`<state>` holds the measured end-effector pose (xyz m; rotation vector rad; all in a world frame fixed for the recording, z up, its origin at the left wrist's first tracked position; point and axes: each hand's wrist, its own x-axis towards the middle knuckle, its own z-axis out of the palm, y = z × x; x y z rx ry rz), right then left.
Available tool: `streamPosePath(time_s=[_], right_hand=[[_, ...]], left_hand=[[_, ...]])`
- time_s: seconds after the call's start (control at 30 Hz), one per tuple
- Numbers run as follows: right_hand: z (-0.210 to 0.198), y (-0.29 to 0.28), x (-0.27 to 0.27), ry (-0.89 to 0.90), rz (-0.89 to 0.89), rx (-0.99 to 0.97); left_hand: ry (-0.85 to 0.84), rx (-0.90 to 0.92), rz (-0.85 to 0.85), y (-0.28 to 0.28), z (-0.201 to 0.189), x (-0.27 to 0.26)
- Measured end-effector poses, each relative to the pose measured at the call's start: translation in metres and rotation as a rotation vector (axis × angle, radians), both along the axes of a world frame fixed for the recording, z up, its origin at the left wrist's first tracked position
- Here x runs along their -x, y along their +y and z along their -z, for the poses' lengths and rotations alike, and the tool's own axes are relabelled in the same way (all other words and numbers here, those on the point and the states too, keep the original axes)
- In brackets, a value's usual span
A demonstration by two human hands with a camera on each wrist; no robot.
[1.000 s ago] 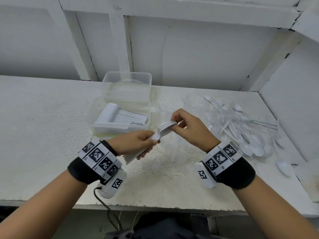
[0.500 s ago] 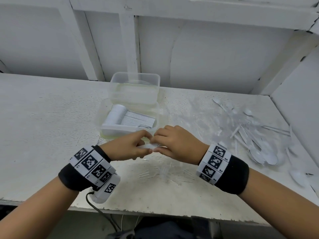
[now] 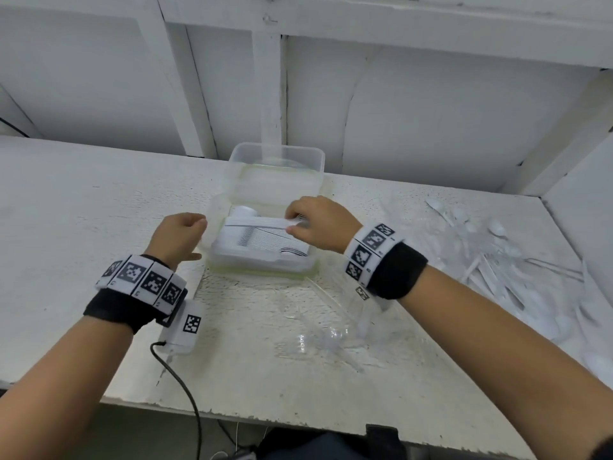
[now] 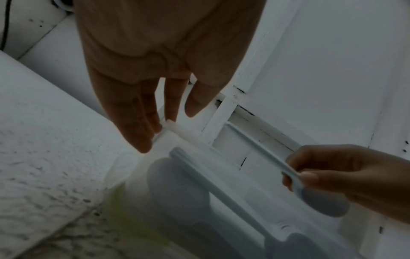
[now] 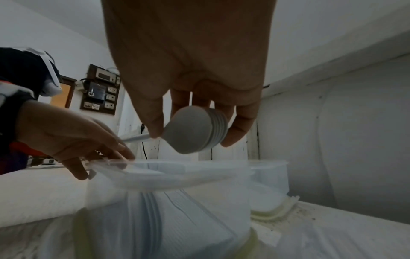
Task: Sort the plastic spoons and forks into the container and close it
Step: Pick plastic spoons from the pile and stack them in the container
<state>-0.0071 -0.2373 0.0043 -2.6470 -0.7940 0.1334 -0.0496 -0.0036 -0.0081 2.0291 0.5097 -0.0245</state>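
White nested spoons [image 5: 195, 129] over translucent container [image 3: 219, 257].

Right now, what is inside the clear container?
The container holds stacked white plastic cutlery lying flat. The right hand holds a nested bundle of spoons over it. That hand and bundle cover part of the contents; the floor beneath is hidden.

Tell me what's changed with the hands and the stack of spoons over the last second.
The right hand carried the stack of spoons from the middle of the table to over the open container, gripping it alone. The left hand let go of the stack and moved to the container's left rim, fingers touching it. The cutlery already in the container, its lid behind and the loose pile at right stayed put.
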Motion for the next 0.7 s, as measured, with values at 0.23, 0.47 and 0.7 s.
streamPosePath(time_s=[0.23, 0.47, 0.7], right_hand=[[0.015, 0.032, -0.012, 0.136, 0.005, 0.139], [0.018, 0.038, -0.009, 0.304, -0.005, 0.140], [0.018, 0.039, -0.008, 0.311, -0.014, 0.051]], left_hand=[[0.024, 0.093, -0.014, 0.003, 0.004, -0.003], [0.009, 0.106, 0.005, 0.006, 0.005, -0.001], [-0.006, 0.099, 0.011, 0.006, 0.007, -0.002]])
